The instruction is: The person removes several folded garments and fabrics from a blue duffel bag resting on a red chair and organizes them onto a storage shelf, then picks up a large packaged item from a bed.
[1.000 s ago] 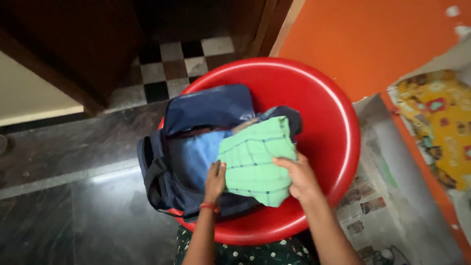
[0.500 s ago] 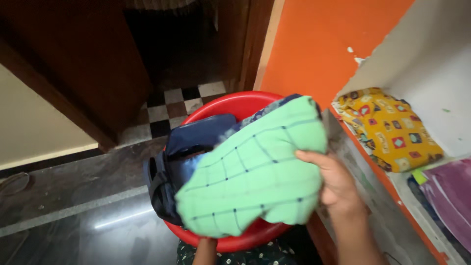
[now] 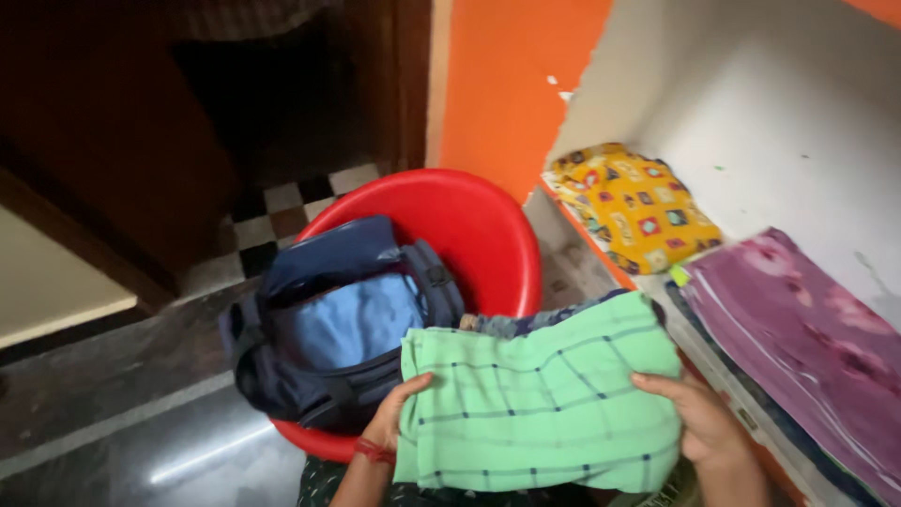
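now red tub (image 3: pixel 488 225) holding navy bag (image 3: pixel 328 329), hands gripping green cloth (image 3: pixel 544 404)

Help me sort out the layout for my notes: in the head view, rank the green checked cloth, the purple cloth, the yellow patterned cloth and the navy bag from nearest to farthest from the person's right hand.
1. Green checked cloth: held in the right hand.
2. Purple cloth: on the shelf, just right of it.
3. Yellow patterned cloth: farther back on the shelf.
4. Navy bag: in the red tub, far left.
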